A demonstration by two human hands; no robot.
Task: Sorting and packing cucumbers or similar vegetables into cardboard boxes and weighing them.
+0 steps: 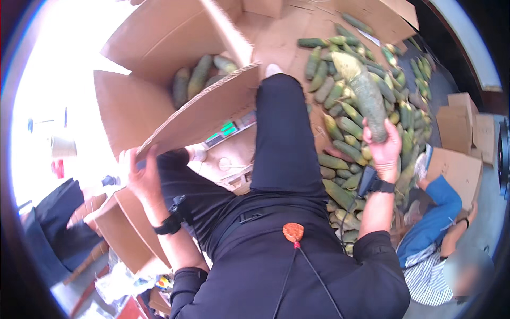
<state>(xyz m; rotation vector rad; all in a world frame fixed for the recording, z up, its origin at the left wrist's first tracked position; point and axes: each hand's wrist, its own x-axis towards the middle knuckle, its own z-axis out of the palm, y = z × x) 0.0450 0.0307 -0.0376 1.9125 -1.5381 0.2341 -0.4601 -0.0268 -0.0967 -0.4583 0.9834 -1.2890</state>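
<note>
My right hand (382,147) grips the lower end of a long green radish (364,93), whose pale yellow end points up and away over the pile. Many more green radishes (348,127) lie heaped beneath and around it. With my left hand (143,171) I pinch the corner of a flap (207,105) of an open cardboard box (167,44). Several green radishes (199,75) lie inside that box. A scale with a green lit display (228,128) shows below the flap, partly hidden by it.
A co-worker in blue trousers (430,219) sits at the right beside a cardboard box (458,171). More boxes (458,127) stand behind. Another person's dark-clothed legs (59,231) are at the left, near an open carton (123,227). Plastic bags (123,283) lie at the lower left.
</note>
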